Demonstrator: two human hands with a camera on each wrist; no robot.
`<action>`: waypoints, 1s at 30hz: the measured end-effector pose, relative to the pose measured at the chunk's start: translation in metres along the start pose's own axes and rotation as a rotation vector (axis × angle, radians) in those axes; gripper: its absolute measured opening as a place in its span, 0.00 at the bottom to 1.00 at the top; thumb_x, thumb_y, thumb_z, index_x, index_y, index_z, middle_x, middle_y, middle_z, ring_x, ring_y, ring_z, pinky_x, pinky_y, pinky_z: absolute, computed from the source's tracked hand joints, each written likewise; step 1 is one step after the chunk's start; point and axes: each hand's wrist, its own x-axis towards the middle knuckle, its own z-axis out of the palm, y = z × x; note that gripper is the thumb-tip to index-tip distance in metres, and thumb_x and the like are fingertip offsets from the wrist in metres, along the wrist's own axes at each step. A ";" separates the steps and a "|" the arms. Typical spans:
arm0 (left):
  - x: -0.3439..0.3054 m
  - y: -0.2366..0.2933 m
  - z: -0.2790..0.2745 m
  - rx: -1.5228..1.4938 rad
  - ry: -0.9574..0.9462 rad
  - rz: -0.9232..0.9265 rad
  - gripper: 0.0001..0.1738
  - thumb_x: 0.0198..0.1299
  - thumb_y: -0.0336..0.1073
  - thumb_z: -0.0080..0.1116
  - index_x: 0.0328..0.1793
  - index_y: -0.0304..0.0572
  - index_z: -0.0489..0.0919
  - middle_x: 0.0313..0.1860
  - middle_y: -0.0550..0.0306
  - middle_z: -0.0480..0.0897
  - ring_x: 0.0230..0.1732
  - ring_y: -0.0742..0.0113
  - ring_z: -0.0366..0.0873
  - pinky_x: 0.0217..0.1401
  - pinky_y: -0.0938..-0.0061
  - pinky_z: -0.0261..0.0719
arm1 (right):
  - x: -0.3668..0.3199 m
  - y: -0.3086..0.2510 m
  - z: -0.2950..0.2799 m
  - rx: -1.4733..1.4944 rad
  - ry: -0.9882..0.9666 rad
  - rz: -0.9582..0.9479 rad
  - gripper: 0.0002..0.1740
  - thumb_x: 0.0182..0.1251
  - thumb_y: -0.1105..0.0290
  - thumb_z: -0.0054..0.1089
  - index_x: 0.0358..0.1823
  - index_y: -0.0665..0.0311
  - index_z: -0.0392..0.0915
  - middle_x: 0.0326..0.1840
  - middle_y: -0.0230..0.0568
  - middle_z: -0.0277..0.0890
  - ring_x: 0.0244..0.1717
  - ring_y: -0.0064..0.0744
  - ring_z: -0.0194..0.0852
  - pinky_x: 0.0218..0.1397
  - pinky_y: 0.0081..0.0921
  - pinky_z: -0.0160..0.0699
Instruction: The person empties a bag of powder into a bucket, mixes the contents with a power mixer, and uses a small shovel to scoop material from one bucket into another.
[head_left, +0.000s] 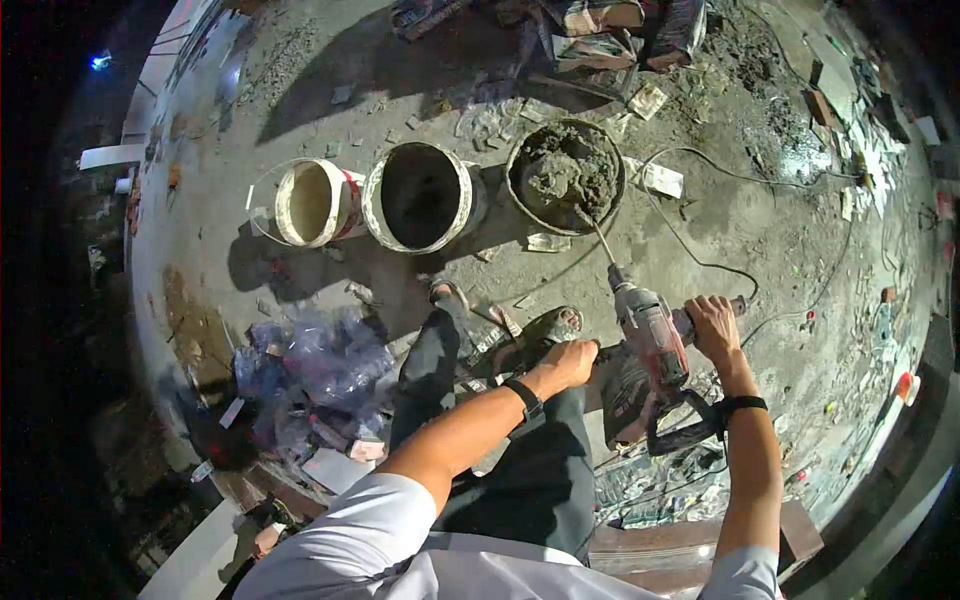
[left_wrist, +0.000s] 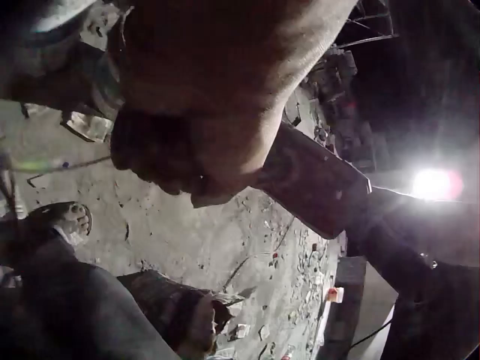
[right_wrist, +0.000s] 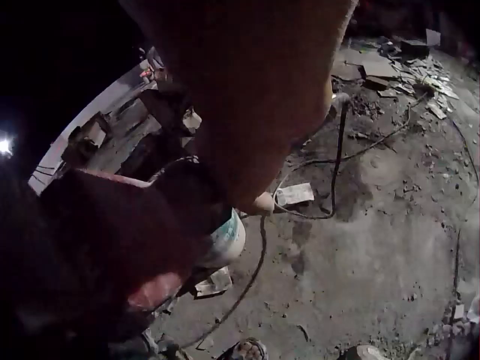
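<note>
**Grey mix looks lumpy, with blending apparently partway along**

The left hand [head_left: 565, 365] grips the side handle of the power mixer [head_left: 655, 340], and the right hand [head_left: 715, 325] wraps round its rear handle. The mixer's shaft [head_left: 604, 243] slants into the grey mix [head_left: 570, 175] inside the rightmost of 3 buckets [head_left: 545, 229]. Water and powder seem already combined, judging by the thick, wet-looking heap. Its uneven lumps suggest more stirring is left, then lifting the shaft out. Whether the shaft is spinning, I cannot tell.
</note>
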 end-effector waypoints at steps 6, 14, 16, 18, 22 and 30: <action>0.019 -0.071 0.124 0.360 0.217 0.245 0.13 0.63 0.38 0.50 0.45 0.35 0.78 0.47 0.32 0.81 0.51 0.39 0.82 0.49 0.48 0.81 | 0.007 -0.009 -0.010 -0.040 -0.148 0.015 0.14 0.55 0.72 0.62 0.45 0.57 0.77 0.44 0.41 0.77 0.52 0.46 0.76 0.59 0.42 0.71; 0.011 -0.071 0.110 -0.439 0.009 0.369 0.27 0.50 0.36 0.65 0.58 0.39 0.75 0.53 0.36 0.81 0.55 0.35 0.79 0.53 0.52 0.79 | 0.035 -0.030 -0.049 -0.248 -0.340 0.010 0.17 0.54 0.72 0.61 0.48 0.55 0.75 0.45 0.41 0.75 0.53 0.44 0.75 0.64 0.41 0.67; -0.020 -0.073 0.061 -0.504 -0.001 0.333 0.28 0.51 0.37 0.64 0.60 0.38 0.74 0.52 0.36 0.82 0.54 0.35 0.79 0.52 0.52 0.79 | 0.037 -0.032 -0.052 -0.308 -0.472 0.016 0.20 0.54 0.73 0.60 0.51 0.55 0.74 0.49 0.40 0.76 0.58 0.43 0.72 0.67 0.42 0.66; -0.042 -0.123 0.035 -0.715 -0.259 0.155 0.30 0.54 0.39 0.64 0.64 0.41 0.72 0.47 0.40 0.84 0.51 0.39 0.80 0.48 0.53 0.78 | 0.028 -0.027 -0.034 -0.386 -0.411 -0.060 0.24 0.50 0.77 0.62 0.51 0.58 0.73 0.49 0.43 0.75 0.55 0.46 0.74 0.63 0.41 0.68; -0.106 -0.245 -0.035 -0.423 0.175 0.286 0.17 0.64 0.35 0.57 0.57 0.39 0.76 0.38 0.45 0.81 0.39 0.47 0.82 0.40 0.56 0.77 | 0.084 -0.088 -0.058 -0.262 -0.303 -0.109 0.20 0.53 0.75 0.60 0.50 0.62 0.78 0.50 0.47 0.78 0.55 0.50 0.75 0.62 0.44 0.71; -0.273 -0.421 -0.067 -0.209 0.268 0.009 0.25 0.58 0.50 0.61 0.57 0.44 0.78 0.56 0.47 0.78 0.60 0.46 0.74 0.59 0.51 0.74 | 0.416 -0.365 0.041 0.243 -0.200 -0.271 0.17 0.65 0.71 0.48 0.53 0.58 0.78 0.51 0.50 0.77 0.47 0.59 0.79 0.46 0.46 0.81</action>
